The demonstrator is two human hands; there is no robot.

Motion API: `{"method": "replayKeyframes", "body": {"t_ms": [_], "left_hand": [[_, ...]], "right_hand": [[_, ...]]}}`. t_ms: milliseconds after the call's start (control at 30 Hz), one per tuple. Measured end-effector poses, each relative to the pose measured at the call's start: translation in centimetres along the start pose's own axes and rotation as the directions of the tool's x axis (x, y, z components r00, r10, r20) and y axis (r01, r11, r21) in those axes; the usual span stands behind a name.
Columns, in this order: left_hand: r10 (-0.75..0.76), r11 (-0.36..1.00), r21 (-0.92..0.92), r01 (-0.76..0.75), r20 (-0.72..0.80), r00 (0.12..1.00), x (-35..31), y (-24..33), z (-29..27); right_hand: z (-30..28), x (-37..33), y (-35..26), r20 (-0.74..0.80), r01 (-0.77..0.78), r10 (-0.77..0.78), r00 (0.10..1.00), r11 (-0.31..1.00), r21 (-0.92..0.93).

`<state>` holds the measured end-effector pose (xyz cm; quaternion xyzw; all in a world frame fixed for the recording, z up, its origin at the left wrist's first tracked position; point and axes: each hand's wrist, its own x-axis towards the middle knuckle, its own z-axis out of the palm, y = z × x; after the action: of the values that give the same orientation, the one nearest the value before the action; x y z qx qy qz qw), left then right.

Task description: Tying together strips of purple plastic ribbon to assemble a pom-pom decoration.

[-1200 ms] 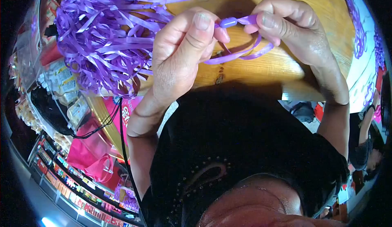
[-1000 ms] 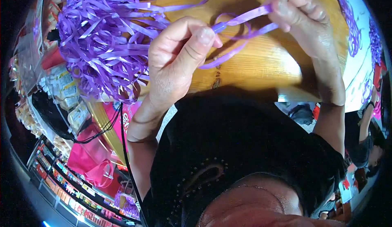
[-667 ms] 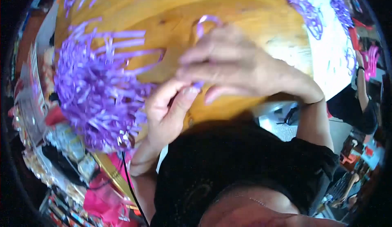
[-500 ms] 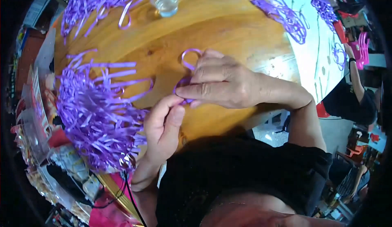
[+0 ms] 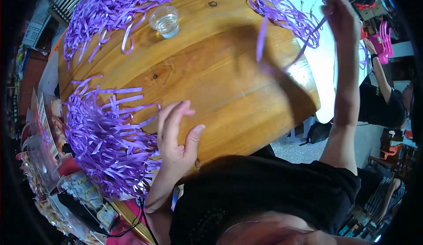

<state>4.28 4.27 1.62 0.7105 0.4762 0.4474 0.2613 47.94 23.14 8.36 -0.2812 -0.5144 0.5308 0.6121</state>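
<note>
My right hand (image 5: 340, 13) is lifted over the far right of the table, its fingers closed on a purple ribbon (image 5: 261, 42). The ribbon trails from it in a loose loop, blurred by motion. Under that loop lies a loose bundle of purple ribbon loops (image 5: 288, 20). My left hand (image 5: 177, 139) hovers near the table's front edge with thumb and fingers apart and nothing between them. Close to its left side spreads a thick heap of purple ribbons (image 5: 108, 143), their ends pointing toward the middle.
The round wooden table (image 5: 211, 73) carries a second purple ribbon pile (image 5: 110, 13) at the far left and a clear cup (image 5: 166, 23) of liquid beside it. A white surface (image 5: 326, 90) adjoins on the right. Another person's arm (image 5: 380, 75) shows beyond. Packages (image 5: 81, 190) crowd the left.
My hands were together over the ribbon; now the right has swung far up and right with the ribbon trailing. My left hand has let go and its fingers have opened.
</note>
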Motion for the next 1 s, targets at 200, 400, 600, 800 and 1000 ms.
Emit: {"method": "replayKeyframes", "body": {"t_ms": [200,400,600,800,1000], "left_hand": [[-0.046,0.998,0.053,0.041,0.088,0.995,-1.8,-0.8,0.5],[0.121,0.981,0.142,-0.135,0.098,0.988,-1.9,-1.1,0.9],[0.167,0.952,0.25,-0.175,0.054,0.984,-3.4,-1.3,1.5],[0.235,0.952,0.196,-0.235,0.022,0.972,-3.6,-2.2,1.4],[0.246,0.941,0.245,-0.233,-0.025,0.969,-4.7,-2.5,1.8]], "right_hand": [[-6.4,3.5,-1.6,-0.357,0.251,-0.554,0.752,0.742,-0.622],[-6.6,6.6,8.6,-0.067,-0.009,-0.264,0.962,0.213,-0.977],[-3.5,6.7,16.3,0.187,0.194,0.056,0.981,-0.156,-0.969],[10.9,4.0,12.3,0.606,0.573,-0.063,0.793,-0.259,-0.777],[29.0,-2.1,15.4,0.819,0.746,-0.032,0.573,0.433,-0.506]]}}
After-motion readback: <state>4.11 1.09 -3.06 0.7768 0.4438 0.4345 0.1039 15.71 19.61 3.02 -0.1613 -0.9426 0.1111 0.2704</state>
